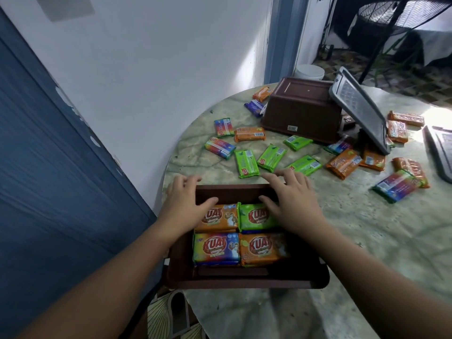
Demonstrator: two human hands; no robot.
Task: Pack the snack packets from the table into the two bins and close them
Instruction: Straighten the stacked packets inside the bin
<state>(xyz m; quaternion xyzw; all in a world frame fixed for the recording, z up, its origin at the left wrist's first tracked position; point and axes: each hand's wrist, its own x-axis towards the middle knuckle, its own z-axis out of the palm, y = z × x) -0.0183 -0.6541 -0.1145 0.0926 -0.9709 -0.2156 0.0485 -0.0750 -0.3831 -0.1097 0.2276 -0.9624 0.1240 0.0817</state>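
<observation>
A brown bin (244, 280) stands open at the table's near edge with several snack packets (216, 249) lying flat inside, orange, green and rainbow. My left hand (186, 204) rests on the bin's far left corner with its thumb over an orange packet. My right hand (291, 201) lies with spread fingers over the far rim and a green packet (254, 217). A second brown bin (300, 111) sits upside down at the back. Several loose packets (271, 157) are scattered between the bins and to the right.
A grey lid (359, 108) leans against the upturned bin. Another grey lid (440, 152) lies at the right edge of the marble table (367, 228). A white wall and a blue door are on the left; a white bucket (309, 72) stands behind the table.
</observation>
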